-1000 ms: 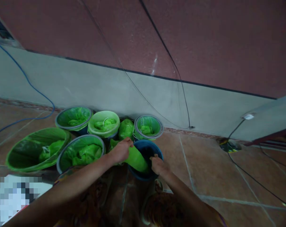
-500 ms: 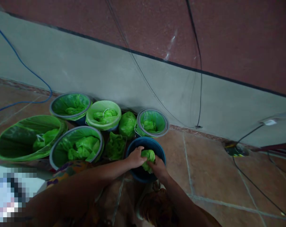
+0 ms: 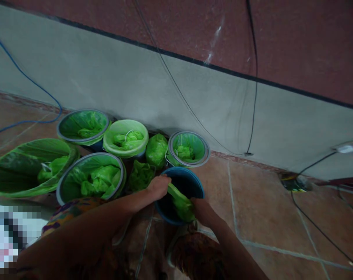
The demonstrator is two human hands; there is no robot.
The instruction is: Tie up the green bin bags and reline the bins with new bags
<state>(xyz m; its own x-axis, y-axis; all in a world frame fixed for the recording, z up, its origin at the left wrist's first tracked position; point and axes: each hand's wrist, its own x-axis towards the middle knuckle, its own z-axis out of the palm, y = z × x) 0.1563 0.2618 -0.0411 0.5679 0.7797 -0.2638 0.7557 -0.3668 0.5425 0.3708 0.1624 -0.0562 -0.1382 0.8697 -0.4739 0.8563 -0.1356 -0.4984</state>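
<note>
1. While the left hand (image 3: 159, 187) grips one end of a green bag (image 3: 179, 201), the right hand (image 3: 202, 212) is closed on the other end, its fingers partly hidden.
2. The green bag stretches across the mouth of the blue bucket (image 3: 192, 182).
3. Its long axis slants from the blue bucket's left rim to its near right rim, the narrow end pointing left, the fuller end toward the person.
4. Crumpled plastic (image 3: 140, 175) sits just left of the blue bucket; a lined pail (image 3: 196, 142) stands behind it.
5. Well left of the blue bucket, a white thing (image 3: 1, 241) is blurred; any lettering is unreadable.
</note>
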